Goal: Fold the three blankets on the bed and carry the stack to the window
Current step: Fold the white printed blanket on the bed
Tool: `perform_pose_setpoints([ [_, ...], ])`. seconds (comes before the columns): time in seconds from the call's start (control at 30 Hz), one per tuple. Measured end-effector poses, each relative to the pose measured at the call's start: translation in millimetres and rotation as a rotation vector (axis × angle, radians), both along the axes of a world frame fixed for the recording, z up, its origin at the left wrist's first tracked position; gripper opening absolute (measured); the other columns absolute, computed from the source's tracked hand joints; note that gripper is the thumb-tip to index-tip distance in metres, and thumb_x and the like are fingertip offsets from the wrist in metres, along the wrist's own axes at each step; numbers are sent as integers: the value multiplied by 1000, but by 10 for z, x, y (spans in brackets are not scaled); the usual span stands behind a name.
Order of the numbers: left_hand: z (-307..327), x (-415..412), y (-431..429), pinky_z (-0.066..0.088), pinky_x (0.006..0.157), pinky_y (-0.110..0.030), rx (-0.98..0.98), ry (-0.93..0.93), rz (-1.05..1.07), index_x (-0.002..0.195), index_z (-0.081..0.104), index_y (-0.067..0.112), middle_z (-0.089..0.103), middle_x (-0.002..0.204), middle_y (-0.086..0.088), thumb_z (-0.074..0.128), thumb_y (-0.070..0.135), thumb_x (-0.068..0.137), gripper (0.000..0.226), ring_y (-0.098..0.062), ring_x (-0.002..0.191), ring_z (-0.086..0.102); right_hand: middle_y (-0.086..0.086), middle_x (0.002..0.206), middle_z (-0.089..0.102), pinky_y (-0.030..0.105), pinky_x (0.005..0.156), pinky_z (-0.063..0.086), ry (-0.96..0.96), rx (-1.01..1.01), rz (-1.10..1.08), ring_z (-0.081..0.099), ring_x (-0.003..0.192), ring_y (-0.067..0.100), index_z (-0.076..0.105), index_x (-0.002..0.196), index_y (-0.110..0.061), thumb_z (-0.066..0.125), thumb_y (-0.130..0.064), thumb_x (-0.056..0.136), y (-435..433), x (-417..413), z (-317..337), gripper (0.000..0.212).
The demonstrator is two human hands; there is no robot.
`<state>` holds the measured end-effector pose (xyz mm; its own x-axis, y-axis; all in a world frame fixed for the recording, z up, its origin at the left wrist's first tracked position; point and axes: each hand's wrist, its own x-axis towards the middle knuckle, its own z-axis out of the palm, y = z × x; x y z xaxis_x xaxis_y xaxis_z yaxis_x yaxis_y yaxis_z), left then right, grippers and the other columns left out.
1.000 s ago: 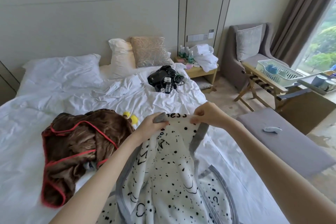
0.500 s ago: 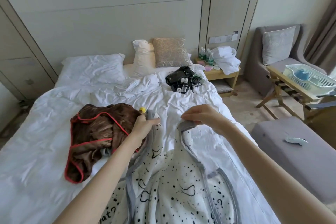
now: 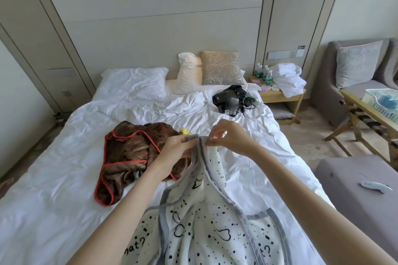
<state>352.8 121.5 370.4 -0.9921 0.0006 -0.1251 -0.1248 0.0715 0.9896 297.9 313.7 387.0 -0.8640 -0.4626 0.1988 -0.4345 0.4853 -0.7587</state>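
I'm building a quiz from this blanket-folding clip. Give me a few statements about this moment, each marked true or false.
1. The left hand and the right hand both pinch the grey border of the white spotted blanket. True.
2. The brown blanket is folded into a neat square. False: it lies crumpled on the bed, its red trim looping loosely.
3. A pile of black gear with cables lies on the bed near its head end. True.
4. The water bottles stand on the bed. False: they stand on the bedside table, beside a heap of white cloth.
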Motion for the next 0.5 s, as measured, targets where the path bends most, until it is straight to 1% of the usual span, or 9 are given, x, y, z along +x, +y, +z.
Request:
perform_pose_setpoints([
  [0.07,39,52,23,52,100,-41,4,-3,-35,116,71,8,71,115,-17,60,20,96,26,-31,109,67,-9,78,64,25,71,51,-55,-32,23,62,74,7,68,71,-22,82,-25,75,-41,-3,8,15],
  [0.17,90,107,29,48,103,-46,7,4,-64,117,71,10,71,115,-17,54,21,99,27,-31,109,67,-1,76,69,27,68,51,-78,-56,19,65,73,13,64,69,-23,81,-21,77,-104,10,11,18],
  [0.27,163,157,10,51,100,-39,22,-16,-141,116,72,16,71,117,-11,53,41,97,37,-24,110,67,8,79,72,36,72,55,-60,-80,10,68,76,22,68,75,-13,82,-19,75,-144,16,28,15],
  [0.3,179,164,10,51,101,-38,-4,-1,-145,115,73,17,72,116,-9,55,45,95,39,-22,111,67,8,78,71,35,71,53,-55,-91,15,66,73,20,69,77,-9,81,-20,76,-162,17,37,16],
  [0.33,183,165,2,49,103,-39,-46,32,-121,114,73,15,72,115,-9,59,43,94,37,-21,111,67,6,77,69,33,69,52,-51,-100,21,63,70,16,69,79,-7,81,-19,76,-184,17,41,18],
  [0.37,181,157,-10,48,105,-42,-84,68,-84,113,73,13,72,114,-9,62,36,94,32,-21,111,66,5,79,67,31,68,49,-54,-114,28,59,68,11,68,82,-5,80,-18,77,-208,23,48,19],
  [0.4,180,154,-30,46,106,-42,-110,95,-57,114,72,12,72,114,-10,61,28,96,27,-20,111,66,4,84,66,29,69,48,-81,-138,40,57,69,8,66,87,-3,79,-17,78,-226,28,55,20],
  [0.43,193,159,-54,47,105,-40,-131,111,-54,115,71,12,72,114,-10,58,22,98,24,-19,111,66,4,94,67,29,74,49,-141,-175,67,59,75,8,65,95,-3,78,-14,79,-236,33,59,23],
  [0.5,242,180,-108,47,101,-33,-210,121,-92,113,70,15,70,115,-11,51,18,101,23,-18,111,65,4,117,64,31,90,50,-302,-222,177,62,101,12,60,115,-7,73,-8,82,-231,24,47,35],
])
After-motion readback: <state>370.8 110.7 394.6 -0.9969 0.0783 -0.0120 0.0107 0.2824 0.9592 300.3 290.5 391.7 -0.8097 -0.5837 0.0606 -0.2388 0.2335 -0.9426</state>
